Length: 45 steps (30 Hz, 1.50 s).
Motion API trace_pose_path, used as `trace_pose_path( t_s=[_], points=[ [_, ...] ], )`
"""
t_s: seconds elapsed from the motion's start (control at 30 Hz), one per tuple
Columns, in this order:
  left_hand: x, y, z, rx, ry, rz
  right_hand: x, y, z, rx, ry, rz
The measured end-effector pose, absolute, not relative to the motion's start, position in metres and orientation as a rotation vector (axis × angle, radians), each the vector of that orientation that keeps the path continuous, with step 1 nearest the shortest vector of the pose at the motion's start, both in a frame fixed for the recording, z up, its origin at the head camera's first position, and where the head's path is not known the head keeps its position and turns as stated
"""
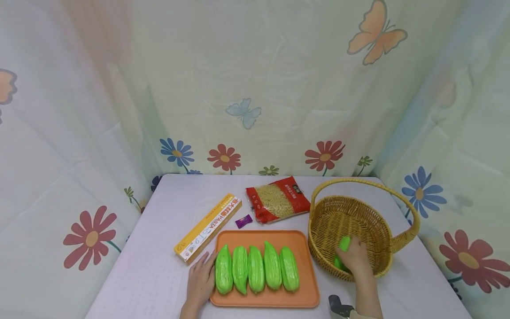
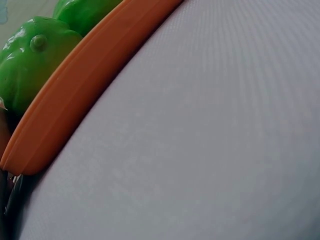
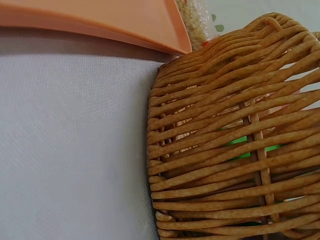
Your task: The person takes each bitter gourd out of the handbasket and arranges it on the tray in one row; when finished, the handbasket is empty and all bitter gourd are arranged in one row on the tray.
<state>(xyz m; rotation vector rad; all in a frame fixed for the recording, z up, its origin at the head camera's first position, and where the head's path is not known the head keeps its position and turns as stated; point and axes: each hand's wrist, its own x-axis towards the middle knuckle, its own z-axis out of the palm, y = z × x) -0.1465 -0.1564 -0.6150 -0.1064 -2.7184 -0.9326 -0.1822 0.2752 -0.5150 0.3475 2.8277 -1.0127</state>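
My right hand reaches down into the wicker basket, holding a green bitter melon. Through the weave in the right wrist view, bits of green show. On the orange tray several more bitter melons lie side by side, lengthwise away from me. The left hand grips the tray's left edge, beside the leftmost melon. The left wrist view shows the tray's side wall and a melon's rounded end; only slivers of that hand appear at its left edge.
Behind the tray lie a yellow and white pasta box, a small purple packet and a red bag of pasta. The basket's tall handle arches over its far side. Flowered curtains enclose the table's back and sides.
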Motion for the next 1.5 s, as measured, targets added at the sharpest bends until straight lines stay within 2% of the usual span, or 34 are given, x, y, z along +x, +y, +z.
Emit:
trace_pose_path(
  t_s=[0.37, 0.7, 1.17, 1.5],
  points=[
    [-0.147, -0.157, -0.617, -0.136, -2.679, -0.880, -0.188, 0.274, -0.518, 0.236, 2.921, -1.108],
    [-0.146, -0.158, -0.619, -0.180, -2.632, -0.839, -0.189, 0.268, -0.505, 0.169, 2.999, -1.242],
    [-0.145, -0.158, -0.618, -0.169, -2.665, -0.845, -0.180, 0.246, -0.480, 0.042, 3.071, -1.251],
    [-0.146, -0.158, -0.619, -0.173, -2.669, -0.838, -0.172, 0.229, -0.479, -0.139, 3.097, -1.255]
  ],
)
